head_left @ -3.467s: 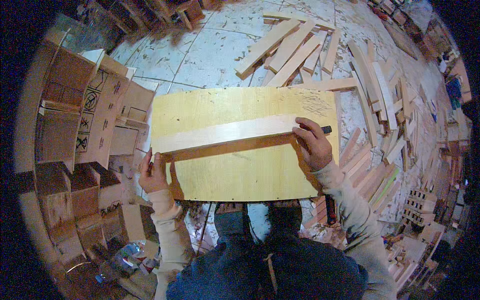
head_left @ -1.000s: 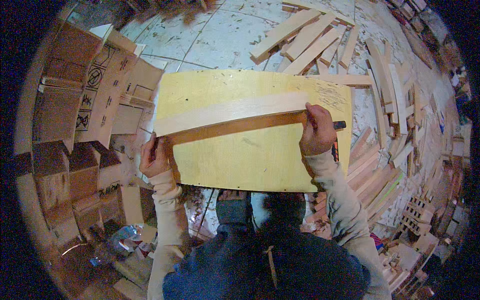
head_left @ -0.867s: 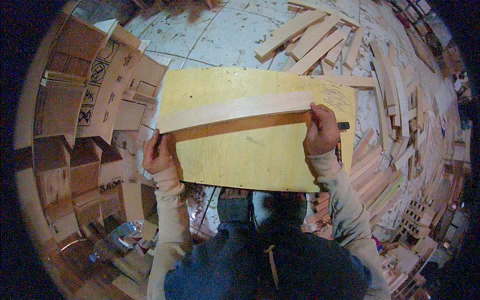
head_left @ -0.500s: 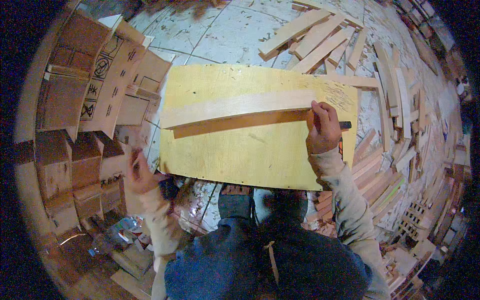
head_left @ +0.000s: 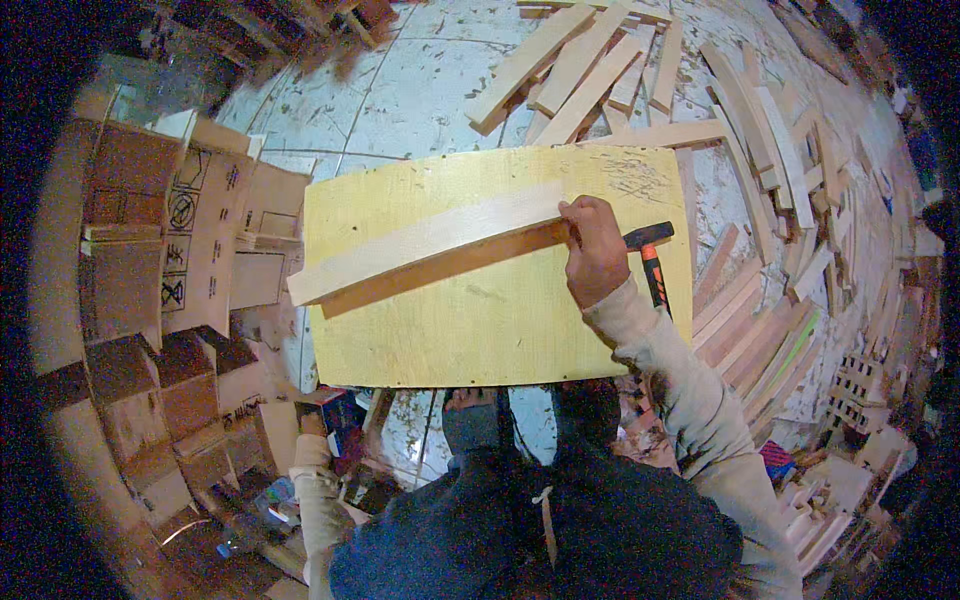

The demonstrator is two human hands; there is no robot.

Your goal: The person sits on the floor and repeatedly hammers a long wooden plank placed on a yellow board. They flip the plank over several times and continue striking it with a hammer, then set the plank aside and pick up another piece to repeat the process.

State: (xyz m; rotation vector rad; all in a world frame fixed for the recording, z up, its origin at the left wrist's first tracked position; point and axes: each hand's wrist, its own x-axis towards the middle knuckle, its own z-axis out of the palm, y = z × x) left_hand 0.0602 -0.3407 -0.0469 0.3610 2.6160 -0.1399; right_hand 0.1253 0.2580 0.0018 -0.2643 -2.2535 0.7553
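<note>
A pale wooden board (head_left: 440,230) lies slantwise across the yellow panel (head_left: 480,345), its left end jutting past the panel's edge. My right hand (head_left: 598,252) grips the board's right end between thumb and fingers. Just right of that hand, a hammer (head_left: 652,262) with a black head and an orange and black handle rests on the panel. My left hand (head_left: 313,422) is low at the left, at the mouth of a small open box (head_left: 342,412) beside the panel's near corner. The fingers of this hand are hidden.
Cardboard boxes (head_left: 205,230) with open compartments stand along the left. Several cut wood pieces (head_left: 590,75) lie piled on the tiled floor (head_left: 400,100) beyond the panel, with more planks (head_left: 745,310) at the right. My knees are close to the panel's near edge.
My left hand has moved down to the small box. The board's right end, still in my right hand, sits lower and further left in view; more of the hammer shows.
</note>
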